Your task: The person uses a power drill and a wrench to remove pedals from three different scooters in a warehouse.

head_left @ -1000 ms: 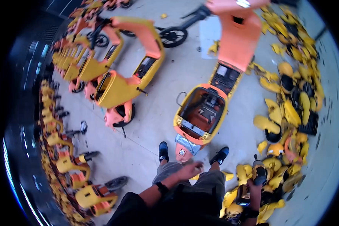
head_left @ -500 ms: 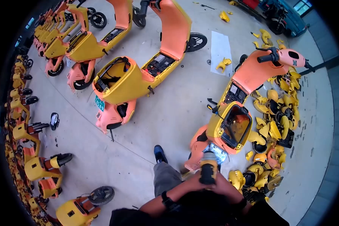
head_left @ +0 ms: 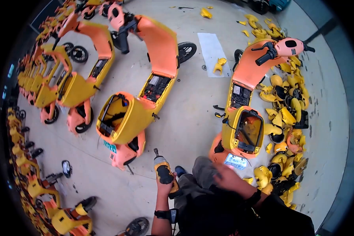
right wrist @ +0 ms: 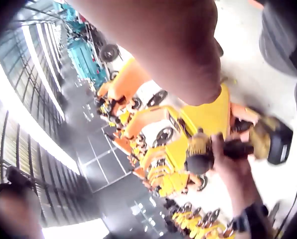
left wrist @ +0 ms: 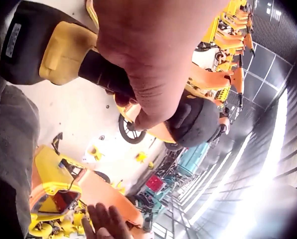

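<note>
In the head view my left hand [head_left: 165, 185] grips the handle of a yellow and black power drill [head_left: 164, 173], its tip angled up and away from me. The left wrist view shows the same hand [left wrist: 146, 64] with its fingers curled round the dark drill handle [left wrist: 106, 72]. My right hand [head_left: 227, 177] is over my right thigh, blurred, with its fingers extended and nothing held. Just beyond it stands an orange and yellow scooter [head_left: 244, 131] with an uncovered seat compartment and a plate at its rear.
Ahead on the left is another scooter [head_left: 126, 118] with its floor panel uncovered. Rows of scooters line the left side. Yellow shells and helmets [head_left: 281, 147] are heaped along the right. A white sheet [head_left: 210, 47] lies on the floor [head_left: 185, 102].
The drill was in my right hand, then between both hands, and is now in my left. My hands have moved apart, and the view has shifted over the scooters.
</note>
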### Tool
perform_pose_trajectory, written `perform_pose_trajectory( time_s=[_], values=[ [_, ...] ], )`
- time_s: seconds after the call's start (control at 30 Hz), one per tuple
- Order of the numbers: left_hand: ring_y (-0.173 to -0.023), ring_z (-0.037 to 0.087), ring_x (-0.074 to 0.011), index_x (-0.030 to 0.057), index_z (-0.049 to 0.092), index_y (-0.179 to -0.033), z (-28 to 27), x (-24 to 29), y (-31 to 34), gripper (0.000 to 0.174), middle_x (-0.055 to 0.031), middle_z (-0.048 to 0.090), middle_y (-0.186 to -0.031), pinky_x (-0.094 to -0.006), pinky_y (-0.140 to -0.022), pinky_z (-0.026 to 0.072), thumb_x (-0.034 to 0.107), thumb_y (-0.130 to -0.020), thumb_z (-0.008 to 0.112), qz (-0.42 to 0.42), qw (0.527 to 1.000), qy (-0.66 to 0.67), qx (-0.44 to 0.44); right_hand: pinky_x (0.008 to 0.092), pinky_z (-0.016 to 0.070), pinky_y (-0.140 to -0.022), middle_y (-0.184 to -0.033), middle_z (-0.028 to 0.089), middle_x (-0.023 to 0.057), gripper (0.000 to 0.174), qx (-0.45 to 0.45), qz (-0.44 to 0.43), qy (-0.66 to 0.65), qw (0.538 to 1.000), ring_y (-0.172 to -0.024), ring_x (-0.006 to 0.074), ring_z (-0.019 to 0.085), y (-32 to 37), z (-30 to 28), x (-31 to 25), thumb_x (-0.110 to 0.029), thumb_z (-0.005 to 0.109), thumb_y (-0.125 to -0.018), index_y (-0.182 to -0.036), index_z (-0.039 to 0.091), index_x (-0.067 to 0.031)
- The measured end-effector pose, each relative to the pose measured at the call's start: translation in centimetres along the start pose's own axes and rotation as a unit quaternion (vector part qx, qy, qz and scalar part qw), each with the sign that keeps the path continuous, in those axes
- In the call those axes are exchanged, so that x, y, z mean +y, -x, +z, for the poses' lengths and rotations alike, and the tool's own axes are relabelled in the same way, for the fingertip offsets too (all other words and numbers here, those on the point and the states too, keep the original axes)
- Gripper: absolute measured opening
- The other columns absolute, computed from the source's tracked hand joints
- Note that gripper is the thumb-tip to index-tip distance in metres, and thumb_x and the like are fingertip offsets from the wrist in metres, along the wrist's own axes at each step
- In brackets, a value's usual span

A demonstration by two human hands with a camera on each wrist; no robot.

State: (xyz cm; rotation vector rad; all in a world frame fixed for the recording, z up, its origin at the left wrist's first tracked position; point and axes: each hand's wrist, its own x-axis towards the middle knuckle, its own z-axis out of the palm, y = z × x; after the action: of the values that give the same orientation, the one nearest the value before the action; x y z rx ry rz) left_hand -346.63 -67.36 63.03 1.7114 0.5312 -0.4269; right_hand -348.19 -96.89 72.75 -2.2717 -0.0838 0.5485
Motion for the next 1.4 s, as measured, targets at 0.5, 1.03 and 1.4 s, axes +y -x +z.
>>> perform_pose_trajectory(
  time_s=[0.5,1.03,1.4],
  values=[
    [-0.113,0.056,-0.0424,-0.0016,0.032,-0.137,23.6,-6.6,-42.0,0.077,-0.0278,0.051,-0.129,-0.046,-0.093,0.0479,0.019,-0.076,0.073,0.102,0.887,-0.399,-0.211,0.0494,0.0313,-0.109,-0.145,0.025,0.0362,0.09,0.232,0.444,-0.072,0.862,-0.131,0.0509,0.032,-18.1,-1.1,25.7,-0.028,0.062,-0.087,-0.147,0.006,0.0073],
    [-0.104,0.061,-0.0392,-0.0023,0.02,-0.139,45.2,-23.7,-66.1,0.076,-0.0224,0.047,-0.126,-0.0464,-0.084,0.0524,0.004,-0.078,0.066,0.188,0.735,-0.597,-0.261,0.045,0.0408,-0.1,-0.127,0.054,0.0285,0.087,0.356,0.502,0.086,0.783,-0.119,0.0419,0.052,-19.5,2.2,26.7,-0.065,0.049,-0.089,-0.139,0.037,0.0054],
    [-0.113,0.059,-0.0322,-0.0039,0.014,-0.146,48.7,-28.4,-67.7,0.082,-0.0202,0.043,-0.131,-0.0426,-0.088,0.0516,0.011,-0.083,0.064,0.264,0.64,-0.659,-0.293,0.0464,0.0323,-0.108,-0.13,0.054,0.0237,0.066,0.421,0.543,0.28,0.67,-0.127,0.0388,0.047,-14.7,8.0,25.1,-0.052,0.042,-0.096,-0.131,0.051,0.0036]
  ],
)
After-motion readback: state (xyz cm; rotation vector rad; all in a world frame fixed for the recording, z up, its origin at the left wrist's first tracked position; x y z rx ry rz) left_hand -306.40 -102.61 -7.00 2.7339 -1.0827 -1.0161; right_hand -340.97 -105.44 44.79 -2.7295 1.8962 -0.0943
